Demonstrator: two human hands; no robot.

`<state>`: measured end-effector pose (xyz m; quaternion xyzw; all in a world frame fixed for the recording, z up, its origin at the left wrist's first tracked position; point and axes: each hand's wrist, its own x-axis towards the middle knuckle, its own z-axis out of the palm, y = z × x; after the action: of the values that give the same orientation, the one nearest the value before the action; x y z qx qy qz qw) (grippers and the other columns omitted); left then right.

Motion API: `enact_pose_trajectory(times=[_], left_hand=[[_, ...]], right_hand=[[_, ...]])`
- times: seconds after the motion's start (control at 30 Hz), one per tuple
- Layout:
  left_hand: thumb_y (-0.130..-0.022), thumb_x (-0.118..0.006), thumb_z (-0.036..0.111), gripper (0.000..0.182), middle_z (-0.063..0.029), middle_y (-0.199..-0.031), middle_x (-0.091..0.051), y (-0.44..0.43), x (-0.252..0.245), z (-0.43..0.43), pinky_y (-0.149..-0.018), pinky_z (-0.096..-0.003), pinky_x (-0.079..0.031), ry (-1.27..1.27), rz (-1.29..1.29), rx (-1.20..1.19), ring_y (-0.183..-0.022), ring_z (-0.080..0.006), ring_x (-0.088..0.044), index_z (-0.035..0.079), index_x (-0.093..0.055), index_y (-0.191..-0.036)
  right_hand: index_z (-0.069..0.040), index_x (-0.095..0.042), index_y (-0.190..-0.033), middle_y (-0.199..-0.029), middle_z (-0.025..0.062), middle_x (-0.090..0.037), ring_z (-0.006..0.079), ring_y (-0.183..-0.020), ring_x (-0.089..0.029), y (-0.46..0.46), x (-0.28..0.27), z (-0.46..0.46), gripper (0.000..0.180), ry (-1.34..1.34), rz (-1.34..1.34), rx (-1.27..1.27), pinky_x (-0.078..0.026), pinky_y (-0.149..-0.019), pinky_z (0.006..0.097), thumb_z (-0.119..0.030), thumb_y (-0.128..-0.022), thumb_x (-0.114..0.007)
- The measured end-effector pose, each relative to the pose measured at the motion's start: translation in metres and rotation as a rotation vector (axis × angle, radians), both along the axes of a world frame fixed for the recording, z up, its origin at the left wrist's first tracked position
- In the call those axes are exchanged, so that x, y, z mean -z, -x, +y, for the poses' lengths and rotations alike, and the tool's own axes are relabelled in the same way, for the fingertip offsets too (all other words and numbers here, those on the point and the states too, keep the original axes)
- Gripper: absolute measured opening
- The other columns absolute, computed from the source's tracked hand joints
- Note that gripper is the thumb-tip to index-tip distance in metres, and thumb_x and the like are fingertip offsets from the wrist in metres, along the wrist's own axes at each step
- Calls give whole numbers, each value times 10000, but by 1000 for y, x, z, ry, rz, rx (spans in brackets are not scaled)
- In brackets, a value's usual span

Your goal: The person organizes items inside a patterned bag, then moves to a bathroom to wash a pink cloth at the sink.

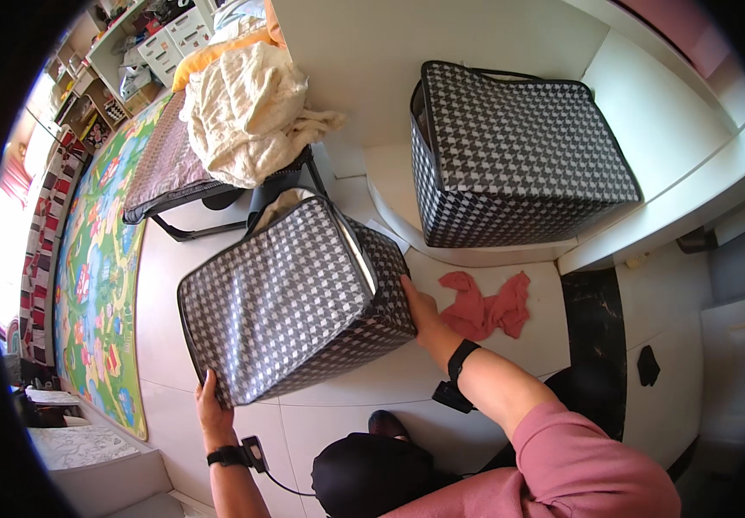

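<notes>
Between my two hands is a black-and-white houndstooth fabric storage bag (275, 291), tilted, with its lid closed over most of the top. At its far side the lid gapes, and pale contents show along the edge. My left hand (214, 405) grips the near left corner, thumb up on the rim. On the right end, my right hand (421, 307) holds the side wall; some of its fingers are hidden. A second houndstooth storage bag (521, 142) rests on a white ledge (392, 188) at the upper right. A crumpled pink cloth (492, 307) lies on the floor beside my right hand.
A low folding bed (172, 162) bears a heaped cream blanket (249, 116). Beyond it lies a colourful play mat (104, 278). A white panel edge (670, 201) borders the ledge on the right. A small black item (648, 366) is on the floor. My knee (372, 472) is close below.
</notes>
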<state>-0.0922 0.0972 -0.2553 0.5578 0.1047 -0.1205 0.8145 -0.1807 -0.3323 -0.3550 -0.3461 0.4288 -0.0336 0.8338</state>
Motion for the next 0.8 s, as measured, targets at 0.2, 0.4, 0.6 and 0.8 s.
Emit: enact_pose_trajectory(times=[0.2, 0.4, 0.6, 0.8], left_hand=[[-974, -549, 180, 309, -111, -1152, -644, 65, -28, 1, -841, -393, -551, 63, -156, -112, -982, -243, -648, 23, -551, -1239], [-975, -548, 217, 346, -111, -1188, -626, 94, -90, 12, -877, -404, -529, 40, -207, -201, -1020, -250, -631, 21, -535, -1259], [-984, -528, 221, 384, -129, -1238, -601, 95, -155, -7, -918, -419, -509, 68, -335, -166, -1071, -261, -614, 4, -495, -1299], [-990, -512, 263, 446, -151, -1279, -576, 87, -191, -58, -944, -424, -494, 189, -444, -166, -1098, -275, -602, 1, -449, -1345]], right_hand=[[66, -643, -987, -941, 101, -661, 160, -811, -627, 3, -47, -4, 583, 215, -93, -135, -493, -708, 293, -498, -846, -678], [-31, -560, -689, -718, 19, -533, 101, -672, -481, -9, -105, 11, 541, 318, -201, -215, -408, -608, 280, -540, -809, -697], [-3, -620, -776, -761, 36, -594, 93, -711, -540, -20, -166, -12, 513, 258, -372, -189, -441, -644, 255, -507, -821, -707], [-15, -623, -780, -730, 7, -597, 78, -636, -545, -9, -250, -69, 442, 310, -599, -108, -451, -570, 230, -442, -847, -716]])
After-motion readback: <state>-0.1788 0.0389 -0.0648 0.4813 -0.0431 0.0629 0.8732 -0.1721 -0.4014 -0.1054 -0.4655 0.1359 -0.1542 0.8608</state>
